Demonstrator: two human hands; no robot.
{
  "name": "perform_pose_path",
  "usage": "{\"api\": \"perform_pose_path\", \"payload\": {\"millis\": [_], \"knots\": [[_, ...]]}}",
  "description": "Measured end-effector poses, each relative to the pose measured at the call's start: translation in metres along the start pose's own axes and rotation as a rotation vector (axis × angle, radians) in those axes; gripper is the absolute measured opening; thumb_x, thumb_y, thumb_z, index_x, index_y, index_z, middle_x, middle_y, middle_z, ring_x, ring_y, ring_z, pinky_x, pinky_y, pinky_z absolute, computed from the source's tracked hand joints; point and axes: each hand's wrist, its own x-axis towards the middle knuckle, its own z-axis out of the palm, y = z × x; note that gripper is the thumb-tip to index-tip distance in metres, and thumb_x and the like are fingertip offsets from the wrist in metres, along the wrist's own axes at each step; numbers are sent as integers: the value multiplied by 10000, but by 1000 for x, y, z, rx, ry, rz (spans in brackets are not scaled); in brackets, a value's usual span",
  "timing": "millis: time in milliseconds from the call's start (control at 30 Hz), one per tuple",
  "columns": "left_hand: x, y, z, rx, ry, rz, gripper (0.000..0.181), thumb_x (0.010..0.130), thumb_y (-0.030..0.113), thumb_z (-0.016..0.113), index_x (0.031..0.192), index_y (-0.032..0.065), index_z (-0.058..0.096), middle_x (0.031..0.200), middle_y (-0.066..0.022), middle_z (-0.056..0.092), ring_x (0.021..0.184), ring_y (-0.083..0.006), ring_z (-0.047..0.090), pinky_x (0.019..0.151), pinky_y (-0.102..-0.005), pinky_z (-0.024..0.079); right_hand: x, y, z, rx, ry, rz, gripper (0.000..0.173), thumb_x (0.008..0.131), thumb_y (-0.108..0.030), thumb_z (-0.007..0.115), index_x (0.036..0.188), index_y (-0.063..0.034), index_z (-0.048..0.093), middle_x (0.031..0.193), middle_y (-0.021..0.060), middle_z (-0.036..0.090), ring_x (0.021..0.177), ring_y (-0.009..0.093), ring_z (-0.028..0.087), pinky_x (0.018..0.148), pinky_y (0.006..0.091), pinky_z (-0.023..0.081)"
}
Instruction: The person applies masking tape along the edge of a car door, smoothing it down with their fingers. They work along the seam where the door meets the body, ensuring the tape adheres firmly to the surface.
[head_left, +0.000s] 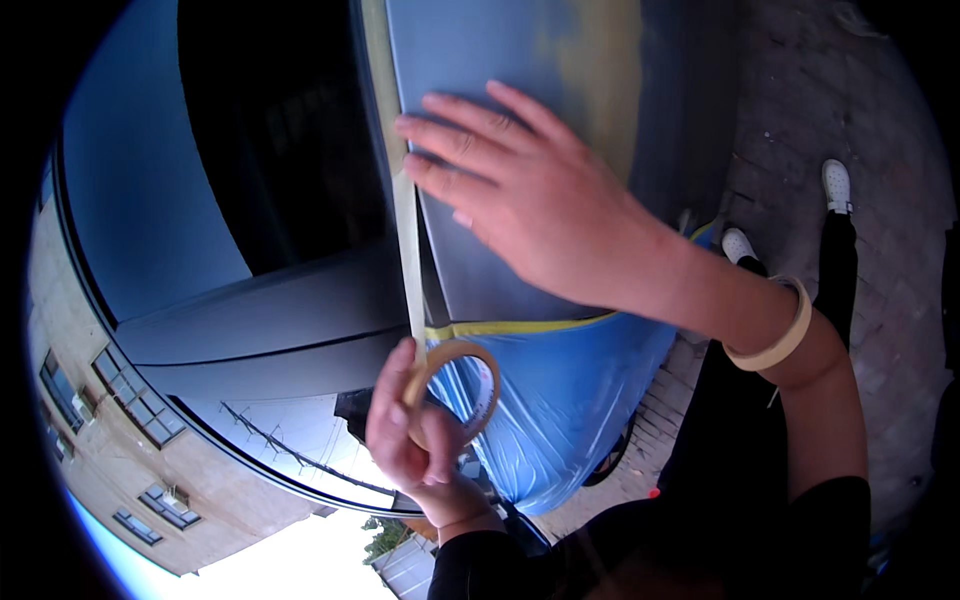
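Note:
My left hand (412, 427) grips a roll of masking tape (491, 390), pale tan with a printed core. From the roll a taut strip of tape (409, 247) runs up along the edge of a car's dark window (300, 165). My right hand (540, 195) lies with fingers spread on a grey car body panel (480, 277), fingertips touching the tape at the window edge. Below the fingers a narrow dark gap shows between strip and panel. A yellowish patch (600, 67) marks the panel's upper part. Around my right forearm sits another tape ring (787, 345).
Blue plastic film (570, 397) with a yellow tape edge (517, 327) covers the bodywork below the panel. My white shoes (836, 184) stand on brick paving (795, 112) at the right. A building (142, 450) with windows appears at the lower left.

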Motion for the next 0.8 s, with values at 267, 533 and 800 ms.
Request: {"api": "perform_pose_path", "payload": {"millis": [267, 533, 800], "knots": [[-54, -6, -43, -137, -123, -238, 564, 1067, 118, 297, 1554, -124, 151, 645, -201, 616, 341, -80, 434, 326, -202, 354, -10, 4, 14, -52, 45, 8, 391, 977, -119, 614, 1367, -120, 637, 1514, 62, 524, 1473, 248, 394, 1230, 469, 282], [-53, -18, -33, -230, -25, -392, 572, 1075, 104, 231, 1616, 6, 76, 553, -171, 560, 323, -92, 387, 326, -192, 316, -16, 9, 15, -14, 144, -8, 341, 972, -92, 557, 1286, -112, 688, 1474, 35, 564, 1454, 221, 421, 1233, 450, 274], [-42, -21, -35, -69, 45, -411, 560, 1083, 128, 253, 1619, 34, 123, 518, -128, 544, 312, -82, 409, 305, -189, 315, -15, 10, 14, 42, 153, -8, 332, 984, -107, 552, 1293, -98, 671, 1477, 45, 559, 1455, 220, 418, 1237, 443, 274]]}}
